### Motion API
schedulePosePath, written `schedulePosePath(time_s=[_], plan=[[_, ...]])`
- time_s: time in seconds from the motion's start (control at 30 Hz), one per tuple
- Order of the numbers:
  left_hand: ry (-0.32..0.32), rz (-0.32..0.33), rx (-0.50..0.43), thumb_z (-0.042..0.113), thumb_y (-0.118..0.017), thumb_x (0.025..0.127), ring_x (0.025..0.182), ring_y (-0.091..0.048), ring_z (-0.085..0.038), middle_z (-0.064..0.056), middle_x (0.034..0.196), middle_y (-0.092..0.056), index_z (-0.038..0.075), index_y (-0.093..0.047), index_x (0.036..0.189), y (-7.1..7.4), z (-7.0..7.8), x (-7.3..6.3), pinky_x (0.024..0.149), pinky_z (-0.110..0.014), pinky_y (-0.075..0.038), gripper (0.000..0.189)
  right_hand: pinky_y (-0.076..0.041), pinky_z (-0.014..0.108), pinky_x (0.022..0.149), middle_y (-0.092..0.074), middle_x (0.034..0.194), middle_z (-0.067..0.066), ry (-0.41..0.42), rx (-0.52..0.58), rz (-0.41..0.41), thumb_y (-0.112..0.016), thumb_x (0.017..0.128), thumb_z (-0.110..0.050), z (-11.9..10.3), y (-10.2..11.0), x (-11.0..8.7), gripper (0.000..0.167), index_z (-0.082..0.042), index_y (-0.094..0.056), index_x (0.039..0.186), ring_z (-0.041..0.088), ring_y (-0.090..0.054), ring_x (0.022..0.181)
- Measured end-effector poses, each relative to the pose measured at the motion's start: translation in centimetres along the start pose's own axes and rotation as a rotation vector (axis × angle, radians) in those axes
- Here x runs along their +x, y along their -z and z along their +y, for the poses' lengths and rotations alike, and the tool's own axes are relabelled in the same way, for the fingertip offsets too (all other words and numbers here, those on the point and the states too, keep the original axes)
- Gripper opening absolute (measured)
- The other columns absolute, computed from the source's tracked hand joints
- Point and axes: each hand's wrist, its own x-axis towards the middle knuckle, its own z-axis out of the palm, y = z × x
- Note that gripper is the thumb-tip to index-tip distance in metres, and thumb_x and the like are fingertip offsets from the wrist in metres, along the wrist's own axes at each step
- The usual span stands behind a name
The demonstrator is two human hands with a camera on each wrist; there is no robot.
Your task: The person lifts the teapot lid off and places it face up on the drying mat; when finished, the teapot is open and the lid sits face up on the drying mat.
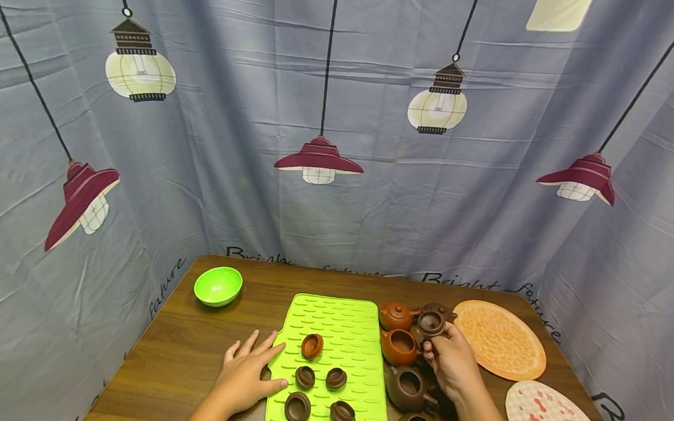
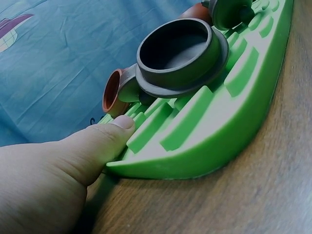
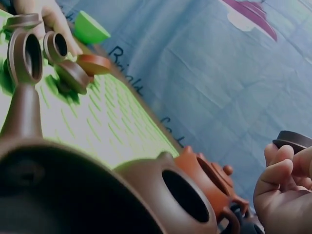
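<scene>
My right hand [image 1: 454,362] pinches a dark brown teapot lid [image 1: 431,324] above the teapots; in the right wrist view the same lid [image 3: 292,139] sits at the fingertips. My left hand [image 1: 248,376] rests with spread fingers at the left edge of a lime-green ridged mat [image 1: 362,360]; its thumb [image 2: 109,136] touches the mat's rim. On the mat lie an orange-brown lid [image 1: 312,346] and several dark lids, one [image 1: 297,408] nearest the front. Beside the mat stand an open orange-brown teapot [image 1: 399,347], a lidded one [image 1: 397,316] and open dark teapots [image 1: 409,389].
A bright green bowl [image 1: 218,286] stands at the table's back left. To the right lie an orange round placemat [image 1: 499,339] and a pale round placemat with a cartoon print [image 1: 556,420]. A grey-blue lamp-print curtain [image 1: 229,165] surrounds the wooden table [image 1: 166,348].
</scene>
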Motion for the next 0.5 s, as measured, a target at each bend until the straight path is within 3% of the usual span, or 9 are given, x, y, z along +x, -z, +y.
schedulePosePath(time_s=[0.5], plan=[[-0.001,0.000,-0.001,0.070,-0.073,0.086,0.161,-0.018,-0.039,0.004,0.171,-0.033,0.032,-0.054,0.155,0.1,0.1,-0.1,0.120,-0.071,-0.004,0.081,-0.049,0.017,0.061,-0.067,0.113,0.010,-0.042,-0.040,-0.008,-0.050,0.112,-0.013,0.1,-3.4,0.3,0.026,-0.004,-0.046,0.136,0.006,-0.052,0.071]])
